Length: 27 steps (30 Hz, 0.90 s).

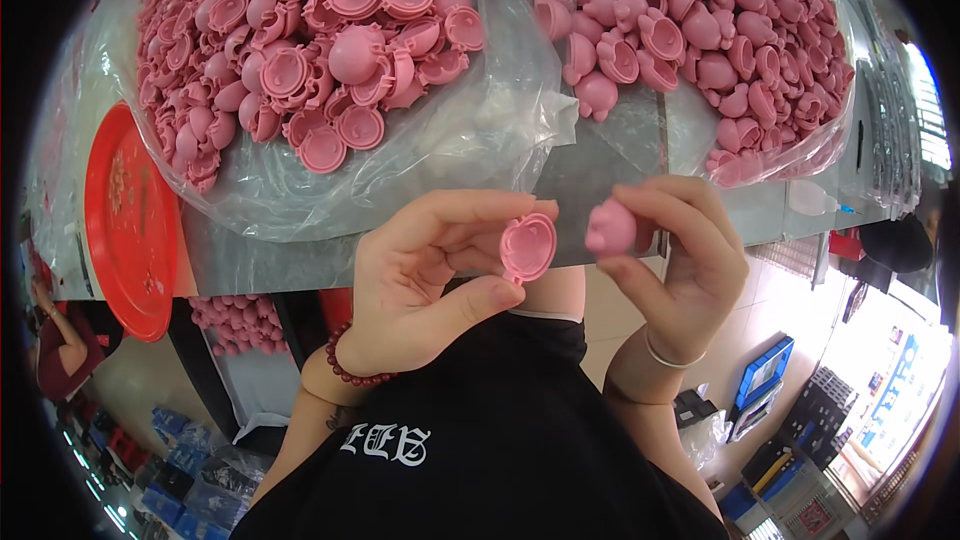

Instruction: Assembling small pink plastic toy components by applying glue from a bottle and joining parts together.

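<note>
Between the thumb and fingers of my left hand (415, 275) is a pink plastic half-shell (528, 247), its hollow inside facing me. My right hand (685, 265) pinches a second pink piece (610, 228), rounded, with small bumps on its outer side. The two pieces are apart, at about the same height, just over the table's near edge. Beyond my hands lies a big heap of similar pink half-shells (355, 55) on clear plastic sheeting. Another heap of pink pieces (715, 30) spreads over the far right in a clear bag.
A red round tray (130, 225) with bits in it sits at the left edge of the grey table (250, 265). Below the table is a container of pink pieces (240, 323). At far left another person's arm (68, 335) shows. Blue crates (765, 372) stand on the floor at right.
</note>
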Each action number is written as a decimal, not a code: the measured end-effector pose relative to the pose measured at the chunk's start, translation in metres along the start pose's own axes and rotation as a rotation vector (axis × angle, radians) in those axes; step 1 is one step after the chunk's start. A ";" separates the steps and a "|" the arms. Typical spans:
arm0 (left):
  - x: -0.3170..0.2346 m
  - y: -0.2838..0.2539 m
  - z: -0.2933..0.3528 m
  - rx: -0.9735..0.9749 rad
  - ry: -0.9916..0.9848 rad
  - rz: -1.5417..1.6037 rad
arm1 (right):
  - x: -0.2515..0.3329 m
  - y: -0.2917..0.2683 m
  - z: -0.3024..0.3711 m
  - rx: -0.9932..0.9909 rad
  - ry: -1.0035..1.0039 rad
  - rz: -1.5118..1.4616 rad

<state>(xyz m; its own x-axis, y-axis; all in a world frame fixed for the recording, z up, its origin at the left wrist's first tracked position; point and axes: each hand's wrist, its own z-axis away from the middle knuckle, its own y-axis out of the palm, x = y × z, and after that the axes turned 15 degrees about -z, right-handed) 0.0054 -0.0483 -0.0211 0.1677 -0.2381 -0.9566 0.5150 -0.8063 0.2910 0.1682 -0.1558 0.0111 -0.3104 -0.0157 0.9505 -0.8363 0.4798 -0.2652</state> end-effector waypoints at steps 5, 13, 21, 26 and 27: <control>0.000 0.005 0.001 -0.001 0.019 -0.084 | -0.004 0.018 -0.004 0.107 -0.256 -0.134; -0.002 0.006 0.002 -0.008 -0.029 -0.113 | -0.009 0.018 0.002 0.072 -0.178 -0.161; 0.000 0.004 -0.002 0.004 0.007 -0.186 | -0.009 0.017 0.000 0.097 -0.274 0.007; 0.001 0.009 -0.007 -0.077 0.092 -0.247 | -0.011 0.028 0.001 -0.090 -0.566 0.220; 0.001 0.009 -0.008 -0.076 0.093 -0.247 | -0.012 0.028 -0.001 -0.067 -0.574 0.223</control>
<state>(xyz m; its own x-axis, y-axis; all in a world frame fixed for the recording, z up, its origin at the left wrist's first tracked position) 0.0166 -0.0517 -0.0197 0.1040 0.0140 -0.9945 0.6105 -0.7903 0.0527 0.1487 -0.1415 -0.0081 -0.6838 -0.3689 0.6296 -0.6987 0.5798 -0.4191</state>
